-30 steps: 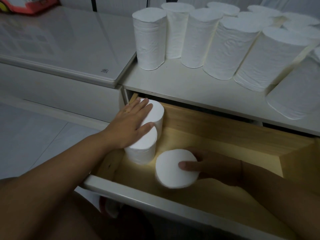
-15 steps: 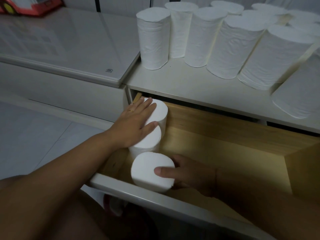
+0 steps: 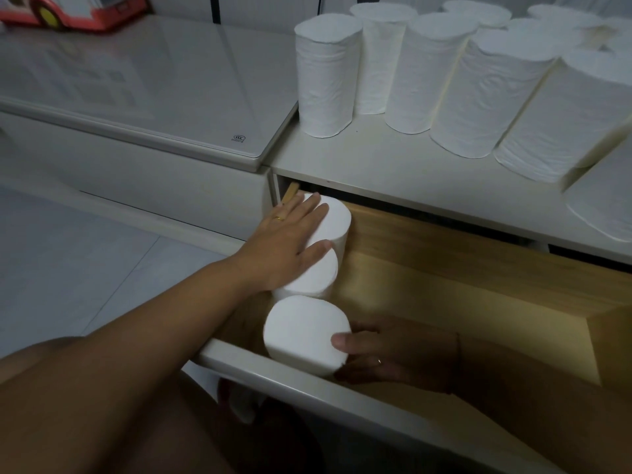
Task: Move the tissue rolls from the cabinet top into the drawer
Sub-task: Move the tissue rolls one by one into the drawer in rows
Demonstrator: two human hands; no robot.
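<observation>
Three tissue rolls stand in a line down the left side of the open drawer (image 3: 427, 295), both hands on them.

The left hand (image 3: 290, 241) lies flat, fingers spread and nearly straight, palm down across the tops of the rear roll (image 3: 333, 217) and the middle roll (image 3: 316, 278) — resting on them, not wrapped round either. The right hand (image 3: 393, 350) reaches in low and curls round the side of the front roll (image 3: 304, 333), thumb laid on its top edge; the other fingers pass behind and under the roll, so how tightly they close cannot be told. The front roll touches the middle one and stands just inside the drawer's white front. More upright rolls (image 3: 441, 73) crowd the cabinet top (image 3: 376, 165) above — a red toy vehicle (image 3: 68, 10) sits far left.
</observation>
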